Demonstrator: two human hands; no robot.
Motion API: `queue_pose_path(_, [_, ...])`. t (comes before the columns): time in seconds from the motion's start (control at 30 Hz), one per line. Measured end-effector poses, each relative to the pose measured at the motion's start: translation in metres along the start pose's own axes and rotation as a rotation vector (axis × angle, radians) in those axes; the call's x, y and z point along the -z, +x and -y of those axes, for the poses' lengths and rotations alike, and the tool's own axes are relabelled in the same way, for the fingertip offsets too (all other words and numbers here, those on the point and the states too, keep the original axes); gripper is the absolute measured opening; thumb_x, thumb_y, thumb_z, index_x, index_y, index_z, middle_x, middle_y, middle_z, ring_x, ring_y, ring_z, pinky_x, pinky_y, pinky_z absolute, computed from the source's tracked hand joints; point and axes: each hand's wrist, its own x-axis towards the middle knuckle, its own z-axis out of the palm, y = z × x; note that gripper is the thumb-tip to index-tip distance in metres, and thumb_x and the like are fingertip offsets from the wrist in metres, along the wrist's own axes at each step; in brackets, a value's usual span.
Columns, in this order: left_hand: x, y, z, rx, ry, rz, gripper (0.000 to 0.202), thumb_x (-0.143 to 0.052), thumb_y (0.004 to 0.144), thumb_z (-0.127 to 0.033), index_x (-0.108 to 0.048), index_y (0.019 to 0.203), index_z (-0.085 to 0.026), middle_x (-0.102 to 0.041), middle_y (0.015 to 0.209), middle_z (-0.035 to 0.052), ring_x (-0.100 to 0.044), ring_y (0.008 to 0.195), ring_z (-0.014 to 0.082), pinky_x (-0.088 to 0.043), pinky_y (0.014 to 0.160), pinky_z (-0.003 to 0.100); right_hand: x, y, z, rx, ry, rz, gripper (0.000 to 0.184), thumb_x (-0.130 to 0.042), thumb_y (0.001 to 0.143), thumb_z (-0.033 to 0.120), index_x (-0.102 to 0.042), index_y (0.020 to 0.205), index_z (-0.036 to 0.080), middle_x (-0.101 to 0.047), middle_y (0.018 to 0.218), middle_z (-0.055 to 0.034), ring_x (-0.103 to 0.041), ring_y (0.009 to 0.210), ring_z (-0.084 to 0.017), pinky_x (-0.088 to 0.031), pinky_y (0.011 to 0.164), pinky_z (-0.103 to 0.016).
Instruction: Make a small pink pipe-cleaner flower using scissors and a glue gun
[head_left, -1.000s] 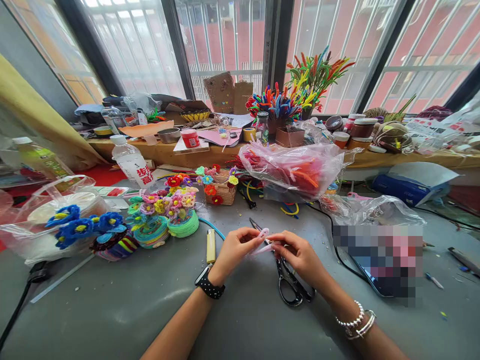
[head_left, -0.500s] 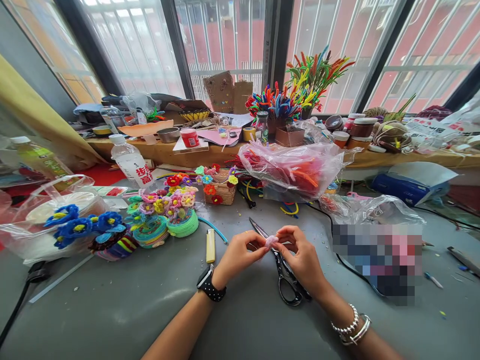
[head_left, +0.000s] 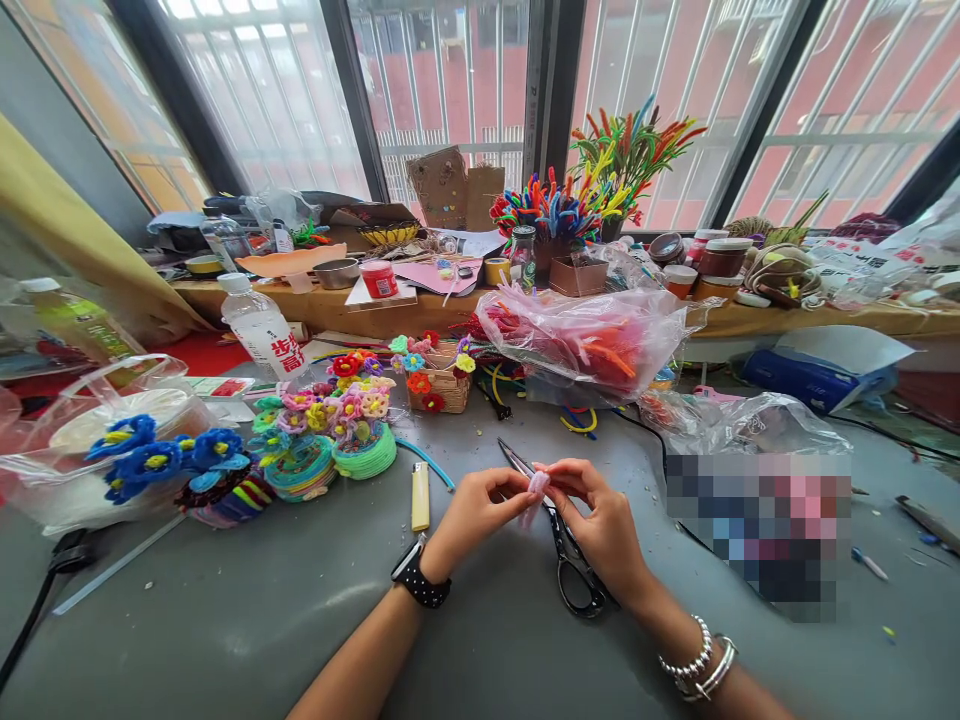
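Note:
Both of my hands meet over the grey table (head_left: 225, 620) and pinch a small pale pink pipe cleaner piece (head_left: 537, 490), bent into a folded loop. My left hand (head_left: 476, 515), with a black watch on the wrist, grips its left side with closed fingers. My right hand (head_left: 600, 525), with silver bracelets on the wrist, holds its right side between thumb and fingertips. Black scissors (head_left: 566, 560) lie on the table right under my right hand, blades pointing away.
A yellow lighter (head_left: 421, 496) lies left of my hands. Pipe-cleaner flower pots (head_left: 330, 425), blue flowers (head_left: 161, 460), a small basket (head_left: 439, 380), a water bottle (head_left: 261, 325) and a plastic bag of pipe cleaners (head_left: 592, 345) stand behind. A blurred-out object (head_left: 757, 530) lies to the right.
The pink piece went from a longer strip held out between my hands to a tight folded loop. My hands have drawn closer together and slightly nearer to me.

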Motion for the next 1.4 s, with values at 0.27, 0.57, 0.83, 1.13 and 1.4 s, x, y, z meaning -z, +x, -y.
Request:
queue_pose_path(0.27, [-0.0013, 0.0, -0.0011, -0.021, -0.024, 0.022, 0.022, -0.058, 0.069, -0.033, -0.06, 0.075, -0.012, -0.062, 0.071, 0.0039, -0.056, 0.066, 0.0143, -0.044, 0.062, 0.025, -0.0043, -0.0004, -0.001, 0.028, -0.072, -0.038, 0.011, -0.049, 0.077, 0.02, -0.052, 0.087, 0.022, -0.063, 0.082, -0.0024, -0.061, 0.076, -0.016, -0.049, 0.071, -0.028])
queue_pose_path(0.57, [-0.0035, -0.0017, -0.0041, 0.018, -0.141, 0.077, 0.018, -0.056, 0.071, -0.031, -0.053, 0.072, -0.013, -0.059, 0.069, 0.0011, -0.056, 0.064, 0.0127, -0.045, 0.061, 0.023, -0.002, 0.0013, 0.0016, 0.177, -0.2, 0.055, 0.032, -0.044, 0.079, 0.016, -0.055, 0.108, 0.024, -0.06, 0.09, -0.0033, -0.057, 0.077, -0.014, -0.047, 0.07, -0.026])
queue_pose_path(0.83, [-0.0046, -0.0023, -0.0021, -0.087, 0.05, 0.029, 0.019, -0.049, 0.075, -0.03, -0.057, 0.074, -0.013, -0.059, 0.07, 0.0029, -0.054, 0.065, 0.0128, -0.045, 0.063, 0.024, -0.0019, 0.0013, 0.0001, 0.312, -0.382, -0.001, 0.017, -0.049, 0.075, 0.01, -0.058, 0.085, 0.02, -0.059, 0.077, -0.0012, -0.056, 0.071, -0.013, -0.046, 0.064, -0.022])
queue_pose_path(1.13, [-0.0031, -0.0022, -0.0044, 0.009, -0.14, 0.112, 0.019, -0.053, 0.073, -0.032, -0.055, 0.072, -0.013, -0.057, 0.068, 0.0013, -0.053, 0.064, 0.0117, -0.043, 0.063, 0.022, -0.003, -0.0012, -0.0056, 0.375, -0.418, -0.039, 0.015, -0.045, 0.078, 0.012, -0.054, 0.088, 0.019, -0.063, 0.082, -0.0036, -0.058, 0.074, -0.015, -0.047, 0.067, -0.026])
queue_pose_path(1.4, [-0.0009, -0.0027, -0.0004, 0.026, -0.302, 0.255, 0.02, -0.052, 0.075, -0.028, -0.061, 0.071, -0.011, -0.06, 0.064, 0.0014, -0.052, 0.059, 0.0105, -0.04, 0.059, 0.021, -0.0055, -0.0016, -0.0046, 0.334, -0.361, 0.014, 0.024, -0.044, 0.081, 0.017, -0.058, 0.101, 0.021, -0.066, 0.088, -0.0039, -0.059, 0.079, -0.015, -0.048, 0.071, -0.028])
